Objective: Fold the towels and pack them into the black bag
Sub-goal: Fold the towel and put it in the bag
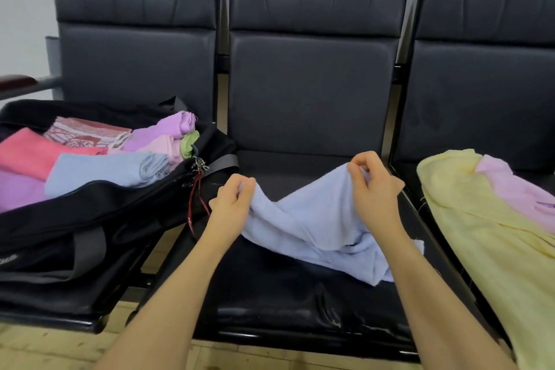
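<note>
At the left of the frame I had the black bag (99,213) lying unzipped on the left seat (69,306), its mouth gaping toward me, and I judged that was so folded pieces could drop straight in. Inside it, folded towels sat packed side by side: a pink one (28,152), a patterned one (81,132), a purple one (159,129) and a light blue one (108,170) nearest the zip. A red cord (195,201) dangled from the zipper pulls over the bag's side.

Moving to centre frame, my left hand (232,200) pinched one corner of the pale blue towel (312,219), fingers curled tight on the cloth. My right hand (374,186) pinched another part of the top edge, raised a little higher, fingers likewise closed on the fabric. The towel sagged between the two grips and its lower part lay rumpled on the middle seat (270,294); I read that as spreading it out to find the edges before the first fold.

At the right of the frame, a yellow towel (468,219) lay heaped unfolded on the right-hand seat (408,180), with a pink towel (516,189) on top of it, both waiting their turn, close by my right hand.
</note>
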